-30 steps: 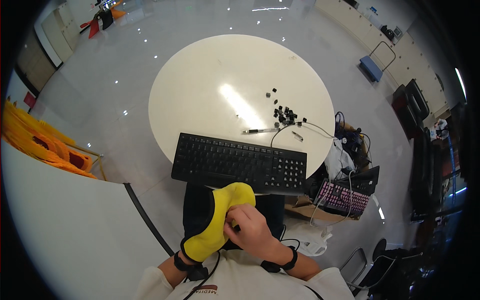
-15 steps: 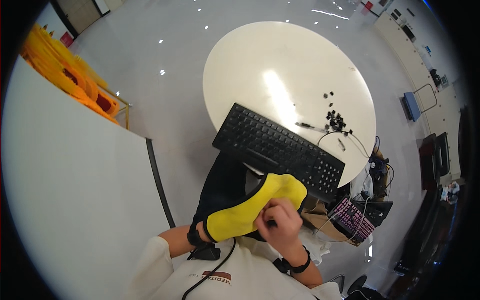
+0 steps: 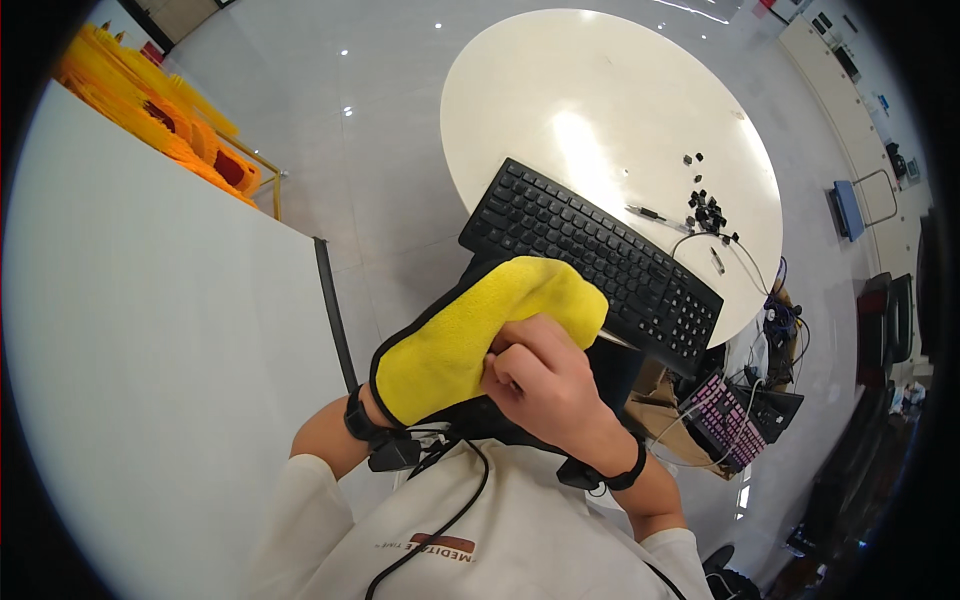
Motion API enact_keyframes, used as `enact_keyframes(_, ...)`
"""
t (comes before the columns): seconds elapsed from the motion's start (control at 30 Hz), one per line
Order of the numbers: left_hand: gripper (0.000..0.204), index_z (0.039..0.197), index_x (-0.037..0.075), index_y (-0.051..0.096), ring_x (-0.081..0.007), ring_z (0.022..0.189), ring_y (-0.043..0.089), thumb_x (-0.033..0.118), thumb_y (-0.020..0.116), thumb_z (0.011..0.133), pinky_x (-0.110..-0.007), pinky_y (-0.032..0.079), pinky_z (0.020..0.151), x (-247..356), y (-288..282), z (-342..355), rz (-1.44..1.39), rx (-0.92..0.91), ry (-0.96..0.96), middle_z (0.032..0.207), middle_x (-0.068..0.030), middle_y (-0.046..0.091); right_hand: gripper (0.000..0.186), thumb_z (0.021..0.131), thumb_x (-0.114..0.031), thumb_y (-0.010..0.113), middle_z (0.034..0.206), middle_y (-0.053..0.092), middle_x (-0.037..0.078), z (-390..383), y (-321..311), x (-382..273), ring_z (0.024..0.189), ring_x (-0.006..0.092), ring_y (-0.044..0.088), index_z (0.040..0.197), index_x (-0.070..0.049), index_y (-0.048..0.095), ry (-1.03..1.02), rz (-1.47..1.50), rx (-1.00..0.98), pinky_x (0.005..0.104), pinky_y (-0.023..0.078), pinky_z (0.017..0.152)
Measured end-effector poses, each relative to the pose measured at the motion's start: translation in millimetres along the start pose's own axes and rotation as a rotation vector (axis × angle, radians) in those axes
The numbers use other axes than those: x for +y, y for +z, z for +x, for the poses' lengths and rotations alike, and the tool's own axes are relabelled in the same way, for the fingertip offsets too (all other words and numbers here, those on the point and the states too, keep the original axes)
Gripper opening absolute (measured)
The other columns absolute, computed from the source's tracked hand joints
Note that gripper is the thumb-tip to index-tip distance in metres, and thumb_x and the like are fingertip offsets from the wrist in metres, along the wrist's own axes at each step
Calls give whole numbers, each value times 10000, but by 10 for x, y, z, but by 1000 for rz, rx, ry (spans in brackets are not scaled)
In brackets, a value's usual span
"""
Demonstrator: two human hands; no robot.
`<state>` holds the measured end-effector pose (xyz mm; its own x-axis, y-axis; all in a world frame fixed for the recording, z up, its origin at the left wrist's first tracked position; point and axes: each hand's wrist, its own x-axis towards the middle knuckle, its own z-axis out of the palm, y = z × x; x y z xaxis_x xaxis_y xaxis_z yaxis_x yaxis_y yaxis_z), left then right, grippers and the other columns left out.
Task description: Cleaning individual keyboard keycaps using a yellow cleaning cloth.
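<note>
Head view: yellow plush cloth, black-edged [image 3: 440, 345], over left hand (hidden; finger state cannot be told); right hand [image 3: 545, 380], fingers curled, pinching it. Black plastic keyboard [image 3: 585, 255]: number-pad end [image 3: 690, 325] uncapped, main block [image 3: 560, 225] capped. Loose black keycaps [image 3: 708, 212] on round white counter [image 3: 520, 80].

Far-left open, near edge blocked

Counter [image 3: 520, 90] bare beyond the keyboard [image 3: 595, 250], far left. Keyboard lies slanted across the near edge (yellow cloth [image 3: 455, 345] hides part of it). Right side cluttered: pen [image 3: 650, 214], loose keycaps [image 3: 708, 214], looping cable [image 3: 690, 238]; narrow gaps only.
</note>
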<state>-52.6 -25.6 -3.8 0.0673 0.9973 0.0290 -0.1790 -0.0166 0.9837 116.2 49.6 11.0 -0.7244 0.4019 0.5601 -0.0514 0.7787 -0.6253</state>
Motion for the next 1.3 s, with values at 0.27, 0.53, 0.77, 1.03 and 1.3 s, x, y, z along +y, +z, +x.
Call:
enact_keyframes(0.27,556,1775,6,380,-282,1586,547,236,462,1276,-414,443,1337,-330,185,-17,-40,-46,62,1746,-166,517,326,775,91,867,1028,703,128,-113,-60,89,877,343,676,851,-45,581,134,-239,158,427,567,749)
enact_keyframes(0.53,569,1799,20,338,-237,1624,496,237,439,1282,-401,405,1359,-654,187,5,498,-44,286,1788,-151,472,309,697,79,861,1026,698,136,-332,-72,-43,859,334,653,900,-21,650,109,-172,13,418,565,738)
enact_keyframes(0.77,564,1801,27,337,-238,1603,519,226,436,1283,-393,421,1346,-725,182,-14,-201,-123,83,1774,-150,486,395,801,139,853,961,698,130,-322,-5,-27,795,306,650,806,-69,517,115,-6,150,387,522,670)
enact_keyframes(1.03,511,1751,60,431,-208,1438,641,274,441,1288,-344,519,1229,-390,257,62,-408,14,-270,1602,-109,608,389,702,136,880,1038,732,141,-265,41,131,849,333,670,801,-53,555,158,-208,229,387,551,712)
enact_keyframes(1.3,354,1484,-18,608,-325,1115,726,152,574,1176,-388,611,946,-798,463,225,139,123,142,1287,-208,692,241,760,47,910,1039,747,134,-318,-166,74,814,324,701,866,-4,699,356,-146,92,389,565,692)
